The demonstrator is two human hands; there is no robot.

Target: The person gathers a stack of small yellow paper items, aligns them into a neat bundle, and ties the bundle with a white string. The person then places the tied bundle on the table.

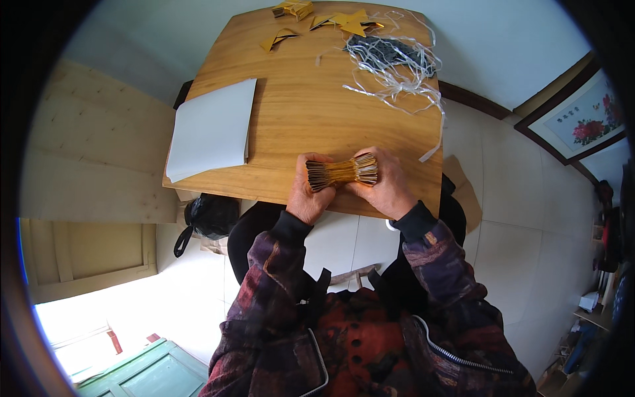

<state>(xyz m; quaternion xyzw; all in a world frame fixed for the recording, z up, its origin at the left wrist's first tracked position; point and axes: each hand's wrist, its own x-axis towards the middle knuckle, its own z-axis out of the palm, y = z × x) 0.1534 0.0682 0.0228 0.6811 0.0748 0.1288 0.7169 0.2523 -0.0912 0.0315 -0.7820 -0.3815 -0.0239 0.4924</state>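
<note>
Between my two hands is a bundle of folded gold paper, pinched narrow at its middle and fanned out at both ends. My left hand is closed round its left end, with the thumb along the near side. My right hand wraps the right end, its fingers partly hidden behind the bundle. Both hands are just above the near edge of the wooden table. The layered paper edges face up toward me at each end.
A stack of white sheets lies at the table's left. Tangled white plastic strips rest over a dark grey piece at the far right. Folded gold paper pieces lie along the far edge. A black plastic bag sits below the table's left.
</note>
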